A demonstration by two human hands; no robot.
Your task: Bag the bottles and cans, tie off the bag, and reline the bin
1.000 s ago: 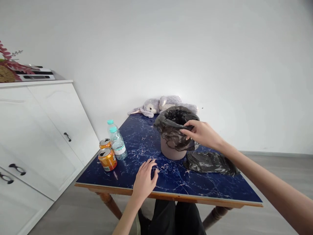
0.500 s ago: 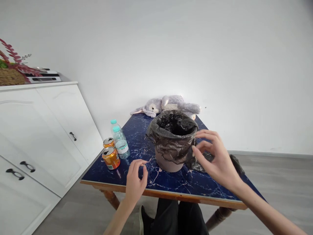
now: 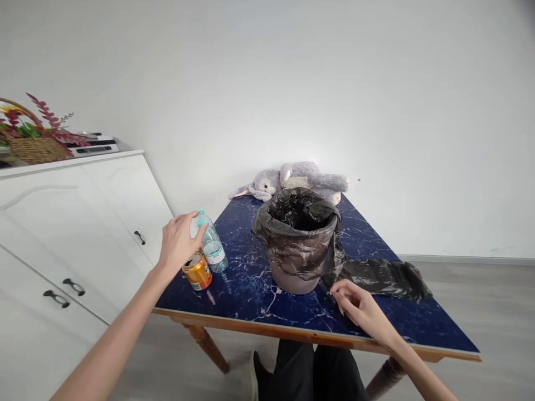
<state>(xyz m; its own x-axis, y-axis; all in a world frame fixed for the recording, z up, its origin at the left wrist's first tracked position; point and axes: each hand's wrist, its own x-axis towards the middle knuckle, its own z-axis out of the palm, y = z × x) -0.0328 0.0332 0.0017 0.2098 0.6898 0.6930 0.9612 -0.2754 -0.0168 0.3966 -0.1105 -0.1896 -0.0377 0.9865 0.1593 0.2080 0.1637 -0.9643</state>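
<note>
My left hand [image 3: 179, 240] reaches over the cans and bottles at the table's left edge. Its fingers curl around the top of a clear water bottle [image 3: 214, 248] with a teal cap. A second bottle and one orange can are mostly hidden behind this hand; another orange can [image 3: 198, 272] stands just below it. My right hand [image 3: 356, 305] rests on the blue marble table [image 3: 376, 328], fingers loosely bent, holding nothing, just right of a small bin [image 3: 297, 245] lined with a black bag.
A loose black plastic bag [image 3: 382, 275] lies right of the bin. A grey plush toy [image 3: 292, 179] lies at the table's far end by the wall. A white cabinet [image 3: 75, 223] with a basket of flowers [image 3: 35, 142] stands left.
My left hand rose from the table front and went left to the bottles. My right hand let go of the bin's bag rim and dropped to the tabletop. The camera shifted left.
</note>
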